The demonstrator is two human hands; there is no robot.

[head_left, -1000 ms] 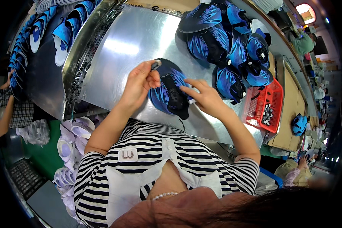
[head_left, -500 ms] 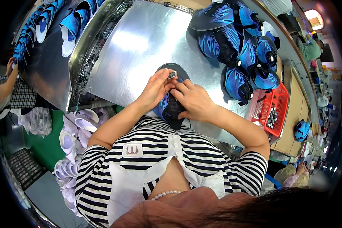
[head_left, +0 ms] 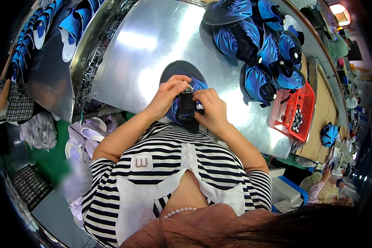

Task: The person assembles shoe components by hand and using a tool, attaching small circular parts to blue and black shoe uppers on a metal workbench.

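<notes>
A blue-and-black shoe upper [head_left: 178, 68] lies in front of my body on the metal table, its wide dark flap pointing away from me. My left hand [head_left: 164, 98] is closed over its left side, fingertips pinching a small black-and-white piece [head_left: 189, 88] above the dark opening. On the other side, my right hand [head_left: 215, 108] has its fingers closed on the upper's edge. A small white-and-black fitting [head_left: 199, 106] shows beside the right fingertips. The fingers partly cover the middle of the upper.
Several similar blue shoe uppers [head_left: 258, 47] are piled at the far right. Near them stands a red basket [head_left: 305, 109] with small black-and-white parts. Blue shoes line the table [head_left: 45, 70] at left, where another person's hand [head_left: 2, 97] shows. White shoes [head_left: 76, 144] sit low at left.
My right hand has drawn back a little, its elbow closer to my body, uncovering more of the upper and the white fitting. The left hand still pinches the small piece.
</notes>
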